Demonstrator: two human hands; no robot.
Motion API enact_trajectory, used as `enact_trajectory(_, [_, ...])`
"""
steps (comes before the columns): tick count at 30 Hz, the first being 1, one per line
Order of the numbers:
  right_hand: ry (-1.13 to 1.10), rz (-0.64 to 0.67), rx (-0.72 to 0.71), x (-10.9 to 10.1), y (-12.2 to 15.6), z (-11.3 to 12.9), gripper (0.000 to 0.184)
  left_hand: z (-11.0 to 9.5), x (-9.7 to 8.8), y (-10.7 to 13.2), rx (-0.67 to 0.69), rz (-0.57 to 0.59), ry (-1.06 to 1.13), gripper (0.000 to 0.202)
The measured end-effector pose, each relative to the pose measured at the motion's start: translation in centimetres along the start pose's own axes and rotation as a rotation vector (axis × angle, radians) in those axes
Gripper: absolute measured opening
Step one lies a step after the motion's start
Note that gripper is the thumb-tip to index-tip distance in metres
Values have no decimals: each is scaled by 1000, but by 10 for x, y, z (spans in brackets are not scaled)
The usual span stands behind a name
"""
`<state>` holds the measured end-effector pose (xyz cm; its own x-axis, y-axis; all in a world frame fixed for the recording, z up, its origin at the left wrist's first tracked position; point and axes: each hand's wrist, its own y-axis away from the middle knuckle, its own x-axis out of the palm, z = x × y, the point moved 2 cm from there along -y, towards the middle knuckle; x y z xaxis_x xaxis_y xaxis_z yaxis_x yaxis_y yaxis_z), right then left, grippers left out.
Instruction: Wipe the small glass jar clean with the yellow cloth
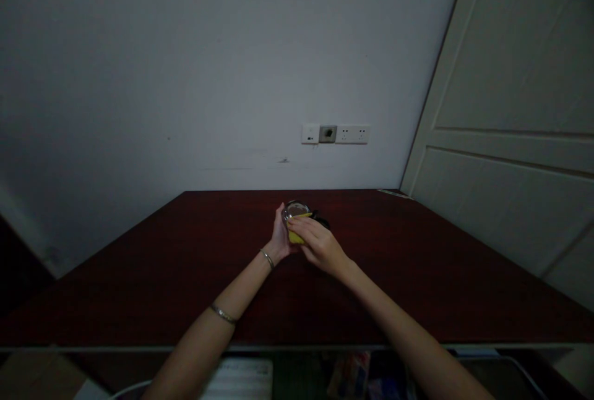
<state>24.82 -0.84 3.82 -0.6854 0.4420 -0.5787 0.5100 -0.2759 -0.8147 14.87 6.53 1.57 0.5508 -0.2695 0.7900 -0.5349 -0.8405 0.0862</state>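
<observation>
Above the dark red table [185, 289], my left hand [279, 234] is closed around the left side of a round, shiny metal vessel [296, 208]. A dark part, perhaps a handle, sticks out at the vessel's right, partly covered. My right hand [322, 244] presses a yellow cloth [295, 238] against the near side of the vessel, its fingers lying over the cloth. Whether the yellow piece is thin cloth or sponge is hard to tell in the dim light. Both hands hide much of the vessel's lower part.
A white wall with a row of sockets [336, 134] stands behind the table. To the right is a pale panelled door [515, 128]. Below the table's front edge, a white box-like object [241, 378] and colourful packets [350, 375] show in an open space.
</observation>
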Motion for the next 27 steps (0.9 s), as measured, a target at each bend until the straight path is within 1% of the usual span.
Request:
enact_trajectory(3, [-45,-12,-10,0,0,8,49,0,4,1,42,-27,51,49])
enact_trajectory(6, [-50,-13,6,-5,-1,4,49,0,6,2,35,2,29,51])
enact_trajectory(8, [-6,-29,6,-8,-2,-4,48,1,5,2,-57,26,-44,58])
enact_trajectory(11, [83,-53,1,-10,-6,-20,42,4,1,3,-231,22,-169,67])
enact_trajectory(12, [101,-47,6,-10,-8,-24,41,5,0,3,-261,17,-191,68])
enact_trajectory(14, [122,-34,30,-7,-13,-31,40,5,-3,2,-269,10,-202,68])
enact_trajectory(16, [129,-39,66,-2,-17,-34,42,6,-5,1,-252,1,-202,68])
enact_trajectory(19, [124,-76,97,5,-22,-30,46,4,-7,-2,-197,-57,-199,66])
enact_trajectory(21, [114,-58,77,11,-23,-23,46,0,-7,-3,-102,-84,-145,61])
enact_trajectory(24, [96,23,4,19,-21,-10,46,-6,-5,-2,112,-45,28,48])
enact_trajectory(25, [91,44,-17,21,-20,-8,46,-8,-5,-2,157,-30,70,45])
enact_trajectory(26, [87,57,-30,22,-19,-7,46,-8,-5,-2,174,-23,89,43])
enact_trajectory(27, [85,62,-31,23,-18,-9,46,-8,-6,-3,161,-30,81,44])
